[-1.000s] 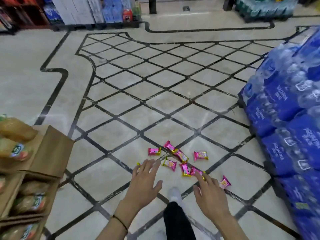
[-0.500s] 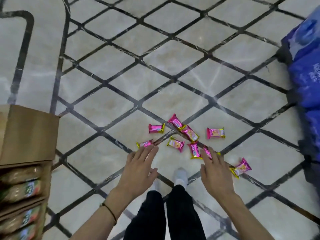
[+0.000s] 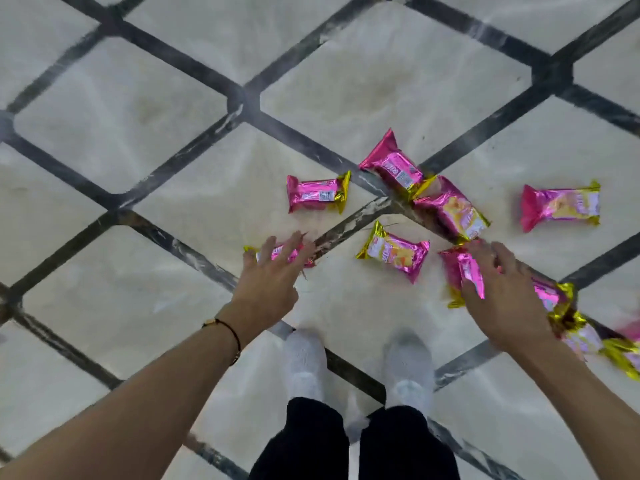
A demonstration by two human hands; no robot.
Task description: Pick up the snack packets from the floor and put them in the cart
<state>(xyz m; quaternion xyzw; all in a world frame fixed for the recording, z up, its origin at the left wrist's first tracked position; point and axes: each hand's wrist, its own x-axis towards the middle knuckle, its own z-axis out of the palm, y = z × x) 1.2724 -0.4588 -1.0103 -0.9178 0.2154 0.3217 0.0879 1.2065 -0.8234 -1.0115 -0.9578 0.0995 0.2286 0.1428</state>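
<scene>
Left hand [image 3: 268, 278]: fingers spread straight over one pink packet [image 3: 278, 253], gripping nothing.
Right hand [image 3: 502, 303]: fingers extended over a second packet [image 3: 468, 269], no grip.
Snack packets [image 3: 394, 252]: scattered on the tiled floor [image 3: 104, 109].

Bright, diffuse light: pale streaky reflections on the marble floor [image 3: 381, 81], glints on the foil snack packets [image 3: 394, 252]. Motion blur smears the right hand [image 3: 502, 306] and the lower-right packets — floor lines bow at the edges.
</scene>
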